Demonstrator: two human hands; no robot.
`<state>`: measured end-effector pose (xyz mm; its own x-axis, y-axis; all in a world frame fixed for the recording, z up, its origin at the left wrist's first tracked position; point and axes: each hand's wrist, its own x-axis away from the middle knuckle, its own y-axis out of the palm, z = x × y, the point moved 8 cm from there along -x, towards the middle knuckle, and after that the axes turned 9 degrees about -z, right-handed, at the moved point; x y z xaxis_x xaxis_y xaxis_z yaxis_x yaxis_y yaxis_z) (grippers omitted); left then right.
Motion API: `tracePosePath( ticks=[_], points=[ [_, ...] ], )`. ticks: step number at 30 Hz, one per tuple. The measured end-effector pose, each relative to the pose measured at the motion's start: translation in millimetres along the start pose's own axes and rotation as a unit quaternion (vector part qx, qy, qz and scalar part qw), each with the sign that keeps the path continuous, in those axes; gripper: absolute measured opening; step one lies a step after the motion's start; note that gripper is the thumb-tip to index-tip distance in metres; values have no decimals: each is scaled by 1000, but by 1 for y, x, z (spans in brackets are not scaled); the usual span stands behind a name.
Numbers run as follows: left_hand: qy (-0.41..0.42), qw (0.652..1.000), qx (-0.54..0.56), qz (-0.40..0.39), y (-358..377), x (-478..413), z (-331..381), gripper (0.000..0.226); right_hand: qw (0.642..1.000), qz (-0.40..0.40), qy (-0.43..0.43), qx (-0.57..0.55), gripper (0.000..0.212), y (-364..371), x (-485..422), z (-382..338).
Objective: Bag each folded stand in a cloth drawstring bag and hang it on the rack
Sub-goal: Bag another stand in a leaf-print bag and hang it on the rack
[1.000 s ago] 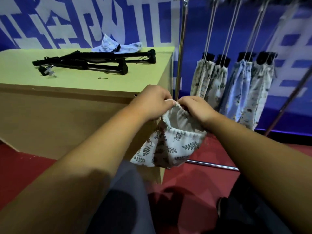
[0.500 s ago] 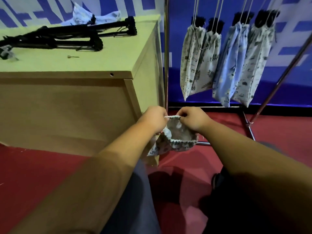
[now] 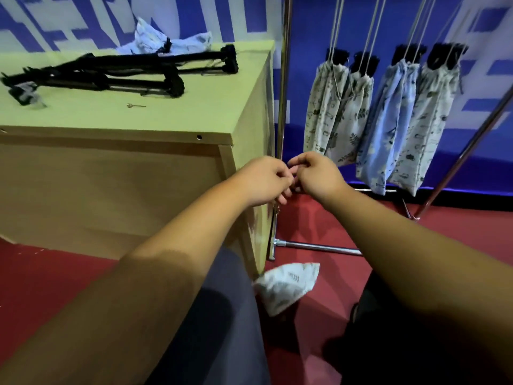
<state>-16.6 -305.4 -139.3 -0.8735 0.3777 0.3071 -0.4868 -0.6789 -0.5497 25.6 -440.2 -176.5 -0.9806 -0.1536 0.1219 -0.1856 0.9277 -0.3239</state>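
The pale cabinet (image 3: pixel 194 112) fills the left; two black folded stands (image 3: pixel 116 76) lie side by side on its top, well back from the near edge, with loose cloth bags (image 3: pixel 155 41) heaped at the far edge behind them and a small pin (image 3: pixel 135 105) on the bare top in front. The top's right edge runs just beside the chrome rack upright (image 3: pixel 283 79), leaving only a narrow gap.

Both hands meet in front of the cabinet's near right corner, level with that gap; the left hand (image 3: pixel 263 180) has its fingers (image 3: pixel 283 200) curled down and inward; the right hand (image 3: pixel 319 176) is curled too, its thumb and forefinger (image 3: pixel 294 162) pressed tip to tip against the left hand's knuckles. Whatever they may pinch is too small to tell.

The printed drawstring bag (image 3: pixel 286 284) is well below the hands, blurred, beside the cabinet's lower corner and the person's grey trouser leg; I cannot tell whether it touches the red floor (image 3: pixel 327 218). That floor lies open between the cabinet and the rack's base bar (image 3: pixel 319 247).

Further right, four filled bags (image 3: pixel 388 129) hang by their cords close together, black stand ends poking from their necks; there is free space on either side of the row; a slanting rack bar (image 3: pixel 469 151) crosses at the far right.
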Motion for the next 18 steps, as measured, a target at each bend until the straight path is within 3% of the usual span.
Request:
tracePosePath(
  ticks=[5,9,15,18],
  points=[
    [46,997,66,-5,-65,42,57,21,993,1,-55,-104,24,-7,-14,-103],
    [54,989,133,44,-124,71,64,26,994,6,-108,-13,23,5,-28,-173],
    [24,952,221,212,-226,94,14,18,976,12,-177,125,14,48,-44,-242],
    [-14,926,263,269,-259,102,-16,13,963,-2,-193,190,25,76,-58,-259]
  ],
)
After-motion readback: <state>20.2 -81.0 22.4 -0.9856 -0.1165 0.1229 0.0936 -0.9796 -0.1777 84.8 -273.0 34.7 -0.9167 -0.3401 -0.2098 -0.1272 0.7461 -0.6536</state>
